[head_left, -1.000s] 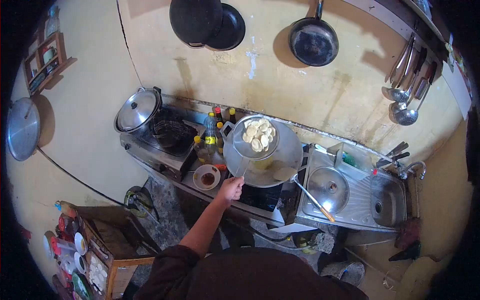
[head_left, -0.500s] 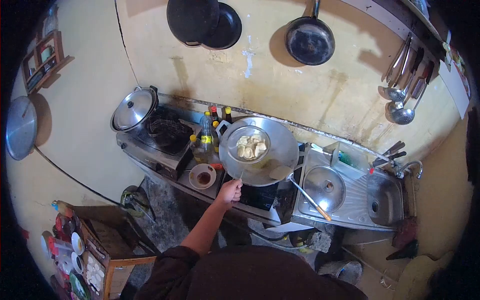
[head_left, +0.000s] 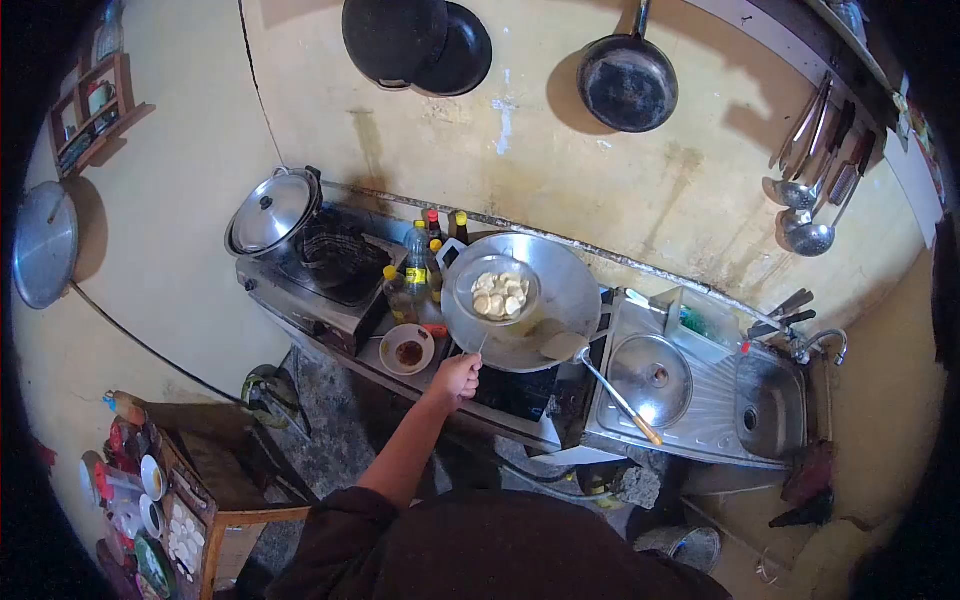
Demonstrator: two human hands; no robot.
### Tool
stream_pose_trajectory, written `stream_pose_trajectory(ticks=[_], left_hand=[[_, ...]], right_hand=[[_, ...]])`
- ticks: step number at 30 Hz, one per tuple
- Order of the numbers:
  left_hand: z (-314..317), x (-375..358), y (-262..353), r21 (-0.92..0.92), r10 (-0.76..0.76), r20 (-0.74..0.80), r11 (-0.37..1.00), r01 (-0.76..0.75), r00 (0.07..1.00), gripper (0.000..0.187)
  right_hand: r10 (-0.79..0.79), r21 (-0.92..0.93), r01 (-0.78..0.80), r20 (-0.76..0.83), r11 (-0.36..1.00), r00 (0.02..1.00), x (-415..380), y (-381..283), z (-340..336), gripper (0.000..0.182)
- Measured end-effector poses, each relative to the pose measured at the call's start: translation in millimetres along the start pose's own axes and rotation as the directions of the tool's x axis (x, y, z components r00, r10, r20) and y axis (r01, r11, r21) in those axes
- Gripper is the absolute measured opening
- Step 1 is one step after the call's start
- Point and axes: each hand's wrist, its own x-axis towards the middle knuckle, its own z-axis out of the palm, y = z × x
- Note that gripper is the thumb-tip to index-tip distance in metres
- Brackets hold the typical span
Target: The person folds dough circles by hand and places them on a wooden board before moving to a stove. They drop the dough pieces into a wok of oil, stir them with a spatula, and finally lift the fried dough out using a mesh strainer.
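Observation:
My left hand (head_left: pixel 457 381) is closed round the thin handle of a round strainer. The strainer (head_left: pixel 497 291) is over the left part of a large wok (head_left: pixel 568 273) and holds several pale, flat pieces. A spatula (head_left: pixel 618 392) rests on the wok's right rim, its blade inside and its wooden-tipped handle lying out over the sink unit. Some liquid shows at the bottom of the wok. To the left of my hand stands a bowl (head_left: pixel 407 350) with dark reddish sauce. My right hand is not in view.
Bottles (head_left: pixel 416 262) stand left of the wok, and a lidded pot (head_left: pixel 272 214) is on the far left burner. A round lid (head_left: pixel 649 381) lies beside the sink (head_left: pixel 771 408). Pans (head_left: pixel 627 84) and ladles (head_left: pixel 808 238) hang on the wall. A wooden rack (head_left: pixel 213 520) stands lower left.
The view has shifted slightly. My left hand still grips the strainer over the wok, and the pale pieces lie a little differently in it.

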Motion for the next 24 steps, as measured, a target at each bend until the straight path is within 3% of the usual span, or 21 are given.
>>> stream_pose_trajectory(ticks=[4,11,13,17,20,24], left_hand=[[0,2,1,-0.036,0.025,0.047,0.999,-0.024,0.999,0.023],[-1,7,1,-0.094,-0.064,-0.018,0.994,0.062,0.998,0.024],[3,1,2,0.002,0.055,-0.022,0.998,-0.055,0.998,0.022],[-5,11,-9,-0.013,0.072,0.010,0.997,-0.072,0.997,0.020],[-10,15,-20,-0.039,-0.026,-0.068,0.999,0.024,0.997,0.020],[3,-1,-1,0.046,0.023,-0.092,0.999,-0.019,0.995,0.021]], right_hand=[[-0.064,-0.017,0.063,-0.072,0.998,0.995,-8,-1,4,0.025],[-0.195,-0.064,0.186,-0.206,0.981,0.959,-8,0,9,0.025],[-0.220,-0.077,0.207,-0.239,0.975,0.946,-15,-1,13,0.025],[-0.290,-0.114,0.268,-0.306,0.957,0.907,-22,11,13,0.025],[-0.353,-0.142,0.324,-0.360,0.935,0.863,-14,14,17,0.025],[-0.410,-0.179,0.369,-0.415,0.912,0.812,-20,8,26,0.025]])
